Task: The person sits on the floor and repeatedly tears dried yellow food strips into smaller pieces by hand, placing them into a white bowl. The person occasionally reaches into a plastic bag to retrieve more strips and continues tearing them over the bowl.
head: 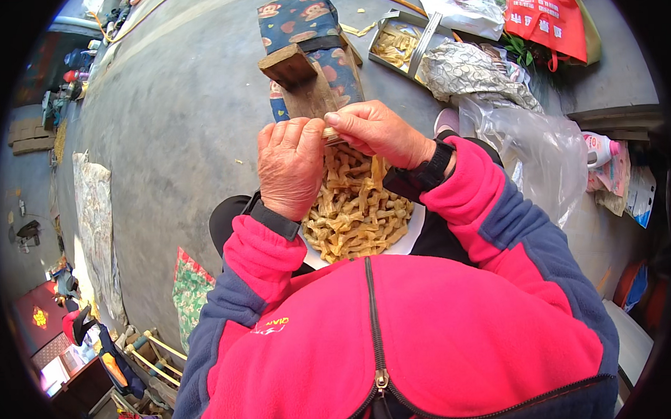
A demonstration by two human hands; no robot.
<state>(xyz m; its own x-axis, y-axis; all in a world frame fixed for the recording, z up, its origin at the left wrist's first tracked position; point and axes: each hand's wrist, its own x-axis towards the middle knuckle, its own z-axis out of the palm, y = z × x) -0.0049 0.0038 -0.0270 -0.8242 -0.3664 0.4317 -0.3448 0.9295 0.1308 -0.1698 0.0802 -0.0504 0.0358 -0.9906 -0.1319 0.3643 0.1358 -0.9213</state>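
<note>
My left hand [291, 164] and my right hand [381, 131] meet in front of me, thumbs and fingers close together. Between them they pinch a short pale piece [330, 133], mostly hidden by the fingers; it looks like a folded or rolled strip. Below my hands, a white dish [417, 229] rests on my lap. It is heaped with yellow-brown knotted strips [358, 220], whose material I cannot tell. Just beyond the hands stands a wooden board with an upright block [289, 67], on a support wrapped in blue monkey-print cloth [298, 17].
A metal tray [375, 55] with flat yellowish strips [397, 44] lies at the far right, near a patterned cloth bundle [469, 72], a red bag [548, 22] and clear plastic sheeting [533, 153]. A long pale cloth [96, 218] lies on the concrete floor [161, 132] at left.
</note>
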